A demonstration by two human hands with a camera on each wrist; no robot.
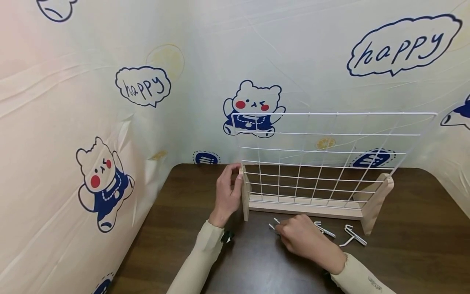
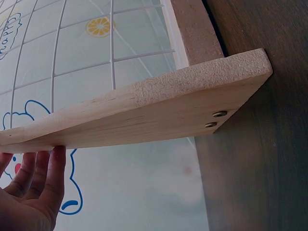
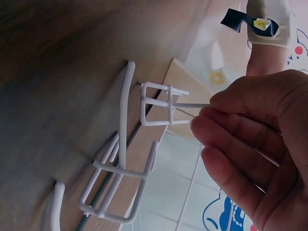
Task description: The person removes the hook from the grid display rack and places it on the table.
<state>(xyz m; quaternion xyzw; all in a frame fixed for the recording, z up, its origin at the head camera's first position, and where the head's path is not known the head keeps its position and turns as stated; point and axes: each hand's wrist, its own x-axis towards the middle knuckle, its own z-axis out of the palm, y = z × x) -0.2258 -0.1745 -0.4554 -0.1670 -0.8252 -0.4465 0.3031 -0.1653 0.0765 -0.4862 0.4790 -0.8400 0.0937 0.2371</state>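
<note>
A white wire grid rack (image 1: 299, 165) with wooden side panels stands on the table. My left hand (image 1: 227, 195) holds the upper end of its left side panel (image 1: 245, 196). In the left wrist view, several fingertips (image 2: 58, 153) rest against that panel's outer face. My right hand (image 1: 299, 237) is low over the table before the rack. Between thumb and forefinger it pinches the rod of a small white wire hook (image 3: 143, 105), whose square frame points away from the fingers. A second white hook (image 3: 124, 115) lies beside it on the table.
Further right on the table is another white hook (image 1: 355, 236), near the right side panel (image 1: 382, 196). A pale printed curtain (image 1: 198, 53) closes in the back and sides of the dark wooden table (image 1: 161, 245). Two screw heads (image 2: 219, 114) show low on the left panel.
</note>
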